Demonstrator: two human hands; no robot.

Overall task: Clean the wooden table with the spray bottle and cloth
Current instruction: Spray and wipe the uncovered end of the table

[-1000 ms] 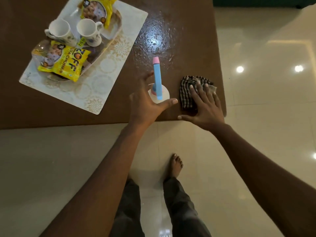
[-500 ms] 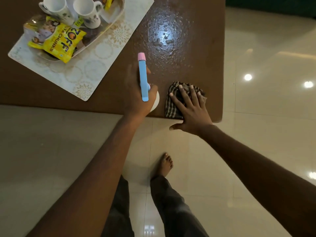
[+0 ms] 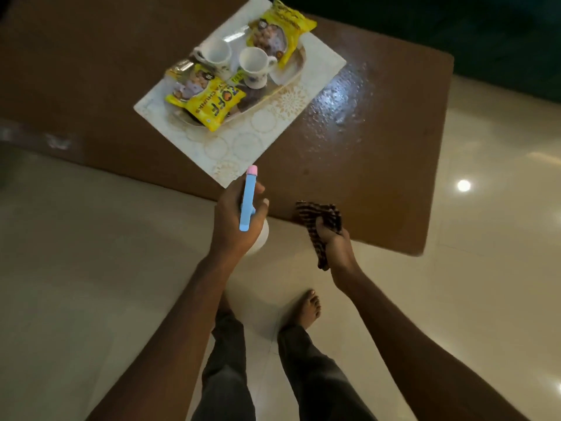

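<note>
Left hand (image 3: 235, 221) is wrapped around the white spray bottle with blue-and-pink pump head (image 3: 248, 202), held off the near edge of the brown wooden worktop (image 3: 379, 177). The bottle's long axis points up-frame toward the patterned white placemat (image 3: 243, 144). Right hand (image 3: 332, 241) is bunched closed on the dark checked cloth (image 3: 321, 215), at the worktop's near edge, lower centre of frame. Wet sprayed patch (image 3: 340, 101) lies up-frame and slightly right of the cloth; the right hand is the nearer one. Judgement: next comes wiping, with the cloth pushed away from the body across the droplets.
</note>
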